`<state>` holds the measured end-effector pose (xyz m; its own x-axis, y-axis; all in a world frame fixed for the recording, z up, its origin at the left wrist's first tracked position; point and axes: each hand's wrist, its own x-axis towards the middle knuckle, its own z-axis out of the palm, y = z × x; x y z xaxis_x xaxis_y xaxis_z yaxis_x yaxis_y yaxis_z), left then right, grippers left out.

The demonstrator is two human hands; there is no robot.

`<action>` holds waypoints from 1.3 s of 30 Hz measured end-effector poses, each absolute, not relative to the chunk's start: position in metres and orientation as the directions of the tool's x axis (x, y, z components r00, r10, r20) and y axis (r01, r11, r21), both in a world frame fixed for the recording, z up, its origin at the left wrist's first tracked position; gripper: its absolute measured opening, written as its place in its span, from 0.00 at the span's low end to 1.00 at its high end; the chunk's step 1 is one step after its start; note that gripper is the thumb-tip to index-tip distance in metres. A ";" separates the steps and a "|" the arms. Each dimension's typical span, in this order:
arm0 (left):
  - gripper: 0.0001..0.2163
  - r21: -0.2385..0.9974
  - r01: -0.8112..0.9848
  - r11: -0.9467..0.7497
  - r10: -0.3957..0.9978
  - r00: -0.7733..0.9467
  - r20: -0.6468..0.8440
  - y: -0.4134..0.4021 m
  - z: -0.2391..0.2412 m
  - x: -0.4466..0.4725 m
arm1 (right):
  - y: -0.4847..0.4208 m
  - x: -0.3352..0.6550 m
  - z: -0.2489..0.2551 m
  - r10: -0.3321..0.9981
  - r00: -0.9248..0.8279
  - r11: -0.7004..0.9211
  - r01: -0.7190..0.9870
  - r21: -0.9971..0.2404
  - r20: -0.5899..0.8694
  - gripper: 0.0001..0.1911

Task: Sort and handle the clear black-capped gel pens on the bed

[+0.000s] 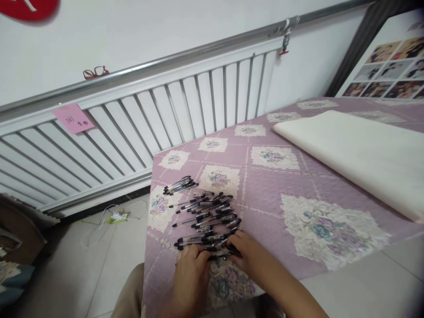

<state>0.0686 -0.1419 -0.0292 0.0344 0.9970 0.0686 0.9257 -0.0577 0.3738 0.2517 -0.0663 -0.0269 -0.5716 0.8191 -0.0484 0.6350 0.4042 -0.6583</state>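
**Both hands at the near edge of a heap of black pens**

A purple quilted cloth with floral squares (265, 185) covers the table, and a loose pile of black pens (207, 216) lies on its near left part, most of them pointing roughly the same slanted way. A smaller bundle of pens (180, 185) sits a little apart, farther back and to the left, nearer the table's edge.

The left hand (191, 269) lies palm down on the cloth at the near end of the pile, fingers curled over the closest pens; whether it actually grips one cannot be told. The right hand (247, 252) comes in from the right, its fingers bent and touching the pens at the pile's near right corner; how firmly it holds them is hidden by the fingers themselves. The two hands are just beside each other, with a few pens between them.

Farther right on the table lies a folded cream sheet (357, 154). Behind the table a white radiator (132, 128) runs along the wall, with a pink note (73, 118) stuck on it and red glasses (95, 72) resting above
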 end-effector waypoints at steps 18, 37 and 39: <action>0.12 0.407 0.909 -0.091 0.979 0.006 0.206 -0.151 -0.045 0.059 | -0.066 0.253 -0.018 0.848 -0.529 0.412 0.619 -0.668 0.033 0.07; 0.09 0.377 0.909 -0.176 0.943 0.046 0.330 -0.155 -0.049 0.056 | -0.062 0.255 -0.022 0.863 -0.503 0.413 0.635 -0.653 0.056 0.07; 0.09 0.395 0.901 -0.180 0.932 0.028 0.362 -0.153 -0.048 0.050 | -0.062 0.255 -0.020 0.870 -0.490 0.406 0.645 -0.647 0.057 0.06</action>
